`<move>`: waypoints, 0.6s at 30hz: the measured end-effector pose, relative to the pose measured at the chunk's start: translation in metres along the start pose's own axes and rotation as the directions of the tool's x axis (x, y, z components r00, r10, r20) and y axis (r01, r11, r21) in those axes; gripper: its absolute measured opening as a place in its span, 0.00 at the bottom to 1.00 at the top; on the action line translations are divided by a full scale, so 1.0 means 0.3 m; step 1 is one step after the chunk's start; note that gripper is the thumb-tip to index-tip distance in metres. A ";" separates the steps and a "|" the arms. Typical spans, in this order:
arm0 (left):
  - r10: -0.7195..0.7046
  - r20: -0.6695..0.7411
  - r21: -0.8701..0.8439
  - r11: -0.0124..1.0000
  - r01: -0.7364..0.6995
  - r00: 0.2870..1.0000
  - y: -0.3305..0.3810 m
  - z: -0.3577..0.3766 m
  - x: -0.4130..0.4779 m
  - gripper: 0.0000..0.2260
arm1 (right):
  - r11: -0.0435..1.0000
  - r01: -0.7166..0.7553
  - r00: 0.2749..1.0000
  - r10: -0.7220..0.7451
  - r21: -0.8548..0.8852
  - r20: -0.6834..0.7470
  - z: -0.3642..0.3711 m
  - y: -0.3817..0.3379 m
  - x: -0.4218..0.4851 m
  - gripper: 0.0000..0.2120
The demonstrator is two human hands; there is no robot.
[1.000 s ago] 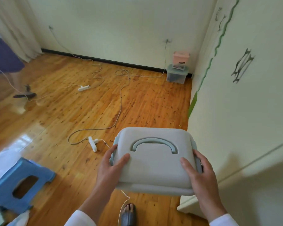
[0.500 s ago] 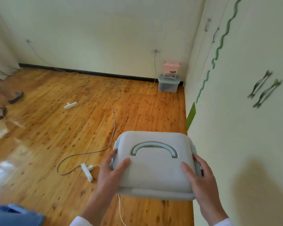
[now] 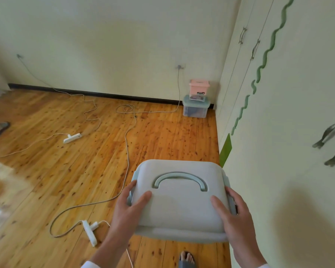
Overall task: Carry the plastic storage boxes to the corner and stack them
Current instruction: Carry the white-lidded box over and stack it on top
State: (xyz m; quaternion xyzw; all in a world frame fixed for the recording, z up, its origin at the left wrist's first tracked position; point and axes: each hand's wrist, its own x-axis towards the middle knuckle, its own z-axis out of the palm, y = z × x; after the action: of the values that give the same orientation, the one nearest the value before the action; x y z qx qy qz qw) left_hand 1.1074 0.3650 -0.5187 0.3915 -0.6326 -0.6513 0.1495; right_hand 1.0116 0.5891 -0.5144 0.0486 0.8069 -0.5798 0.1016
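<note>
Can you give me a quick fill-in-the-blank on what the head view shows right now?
1. Both hands hold the grey box by its ____ sides.
2. In the corner, the pink box sits on the ____ box.
3. The handle on the held box lies ____ against the lid.

Missing: short; clear; flat

A glossy, knotty wooden floor [image 3: 46, 180] fills the lower left of the frame. Pale walls [image 3: 104, 45] with a dark skirting board [image 3: 104, 94] run across the top. A cream wardrobe [image 3: 288, 132] with wavy green trim [image 3: 267, 49] fills the right.
</note>
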 end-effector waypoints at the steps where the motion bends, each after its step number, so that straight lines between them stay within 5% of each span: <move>1: 0.006 0.001 -0.006 1.000 -0.006 1.000 0.021 0.035 0.052 0.25 | 1.000 0.001 1.000 -0.001 0.008 0.000 0.007 -0.013 0.064 0.27; 18: 0.009 0.004 -0.007 1.000 -0.009 1.000 0.311 0.486 0.627 0.23 | 0.999 0.031 1.000 -0.031 0.018 0.004 0.031 -0.237 0.816 0.28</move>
State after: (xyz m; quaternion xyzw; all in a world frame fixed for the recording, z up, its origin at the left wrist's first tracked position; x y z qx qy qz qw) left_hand 0.8552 0.3238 -0.5067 0.3869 -0.6322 -0.6537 0.1525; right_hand 0.7600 0.5476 -0.5053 0.0359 0.8023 -0.5884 0.0939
